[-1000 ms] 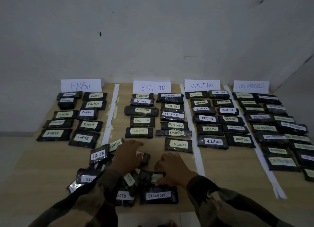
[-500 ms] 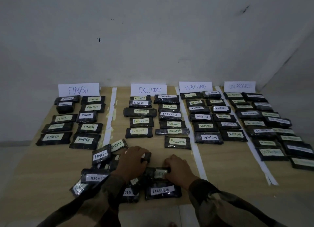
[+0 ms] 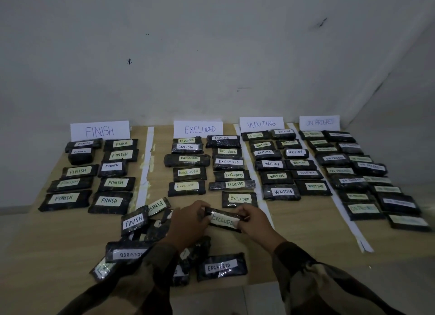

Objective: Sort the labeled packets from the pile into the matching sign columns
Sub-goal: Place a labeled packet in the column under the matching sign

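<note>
Pinching a dark packet [image 3: 223, 220] by its two short ends, the fingers [image 3: 200, 208] of the left hand [image 3: 188, 224] curl round its left end and the fingers [image 3: 246, 212] of the right hand [image 3: 256, 223] curl round its right end, so both hands grip it together. Its pale label reads EXCLUDED and faces up between them. The packet sits slightly tilted, just in front of the nearest sorted packet [image 3: 239, 199] of the EXCLUDED column; whether it is lifted clear of the wooden table [image 3: 58, 248] cannot be told. To the left of the hands and beneath the wrists lies the unsorted pile [image 3: 150, 234], its packets overlapping at odd angles: one labelled FINISH [image 3: 134, 220] on top, one whose label reads upside down [image 3: 128, 254], and one labelled EXCLUDED [image 3: 221, 266] lying flat at the near edge. Camouflage sleeves [image 3: 306, 274] cover both forearms. Farther back, rows of dark packets fill four columns parted by white strips [image 3: 146, 164], each column headed by a standing paper sign against the grey wall [image 3: 211, 55]: the FINISH sign [image 3: 100, 130], the EXCLUDED sign [image 3: 198, 129], the WAITING sign [image 3: 261, 124] and the ON PROGRESS sign [image 3: 319, 122], whose packets at the far right are blurred.
</note>
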### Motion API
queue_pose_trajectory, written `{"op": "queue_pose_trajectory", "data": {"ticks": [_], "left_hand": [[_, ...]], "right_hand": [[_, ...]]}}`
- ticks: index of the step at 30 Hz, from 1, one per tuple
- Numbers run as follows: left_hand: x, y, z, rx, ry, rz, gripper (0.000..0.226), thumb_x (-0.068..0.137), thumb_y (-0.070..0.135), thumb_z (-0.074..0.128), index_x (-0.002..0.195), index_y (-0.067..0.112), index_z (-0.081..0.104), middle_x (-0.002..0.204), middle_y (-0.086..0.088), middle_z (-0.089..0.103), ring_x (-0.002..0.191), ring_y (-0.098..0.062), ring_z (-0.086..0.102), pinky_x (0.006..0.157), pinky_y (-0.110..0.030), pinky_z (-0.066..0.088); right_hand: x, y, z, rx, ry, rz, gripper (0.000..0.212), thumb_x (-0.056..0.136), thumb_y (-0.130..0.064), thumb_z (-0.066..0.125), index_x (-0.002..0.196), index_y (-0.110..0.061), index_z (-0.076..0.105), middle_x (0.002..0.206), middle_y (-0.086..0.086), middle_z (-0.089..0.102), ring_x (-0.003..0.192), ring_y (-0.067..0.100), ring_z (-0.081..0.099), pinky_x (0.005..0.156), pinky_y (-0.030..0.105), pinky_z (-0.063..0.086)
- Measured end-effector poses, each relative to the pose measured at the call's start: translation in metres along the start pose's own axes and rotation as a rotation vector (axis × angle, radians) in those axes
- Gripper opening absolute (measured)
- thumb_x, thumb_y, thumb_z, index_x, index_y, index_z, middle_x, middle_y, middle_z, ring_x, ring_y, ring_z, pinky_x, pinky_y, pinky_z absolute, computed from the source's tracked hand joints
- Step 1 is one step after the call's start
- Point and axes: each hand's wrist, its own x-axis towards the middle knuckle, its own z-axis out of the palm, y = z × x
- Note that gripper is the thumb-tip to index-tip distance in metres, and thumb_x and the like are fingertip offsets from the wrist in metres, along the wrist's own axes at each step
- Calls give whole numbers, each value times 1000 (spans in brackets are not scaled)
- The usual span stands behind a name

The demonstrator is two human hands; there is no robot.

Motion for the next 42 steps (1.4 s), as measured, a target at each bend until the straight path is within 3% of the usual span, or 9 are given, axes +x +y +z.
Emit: {"op": "queue_pose_trajectory", "data": {"ticks": [3,6,8,11,15,18,24,29,42], "left_hand": [[4,2,-8,-97,28,-120,15,89,27,60,103,21,61,83,2,65,83,-17,62,70,-25,45],[8,-4,-15,-164,20,-195,15,91,23,57,103,16,61,82,1,64,81,-17,60,69,-27,44],[9,-9,-20,-201,31,-222,14,91,22,57,103,14,61,82,0,65,82,-18,60,73,-29,48],[9,-18,-26,-188,66,-230,21,91,24,57,110,16,61,81,2,64,78,-18,59,73,-31,48],[8,-32,-35,-78,110,-196,40,88,26,60,126,17,53,111,-4,63,103,-21,58,89,-34,46],[9,-48,-44,2,127,-161,45,85,26,60,128,17,52,117,-7,61,106,-23,56,90,-34,45],[10,-79,-55,118,166,-149,75,67,57,35,123,12,58,119,-11,62,111,-30,55,92,-39,43],[15,-92,-64,159,149,-171,49,84,31,62,130,15,52,128,-6,55,120,-24,47,99,-34,36],[20,-104,-63,135,143,-144,45,82,26,65,125,18,55,123,-5,58,118,-24,49,99,-35,38]], "right_hand": [[3,-5,3,-27,-29,-100,35,74,-8,77,99,-24,60,106,-1,57,98,18,57,86,28,51],[7,-15,8,-225,-66,-252,55,70,-19,81,120,-19,57,109,-1,49,98,14,53,87,25,48],[13,-22,11,-377,-39,-339,54,73,-23,77,123,-18,56,113,0,49,100,15,53,86,28,47],[24,-35,17,-517,-11,-423,48,78,-27,70,123,-18,56,117,1,49,105,16,50,82,27,45],[41,-44,25,-633,7,-423,47,81,-31,67,124,-20,54,118,0,49,108,18,48,82,28,42],[56,-46,33,-697,3,-413,48,82,-32,66,126,-20,52,122,1,49,114,19,45,87,30,41],[80,-48,48,-791,-55,-444,42,83,-29,63,122,-23,50,121,0,52,113,22,46,86,34,43],[89,-43,60,-861,-88,-472,39,85,-34,59,123,-27,50,120,2,50,114,23,42,86,34,41],[77,-48,71,-757,-123,-553,29,91,-44,51,112,-25,58,107,-3,54,103,16,48,75,27,37]]}}
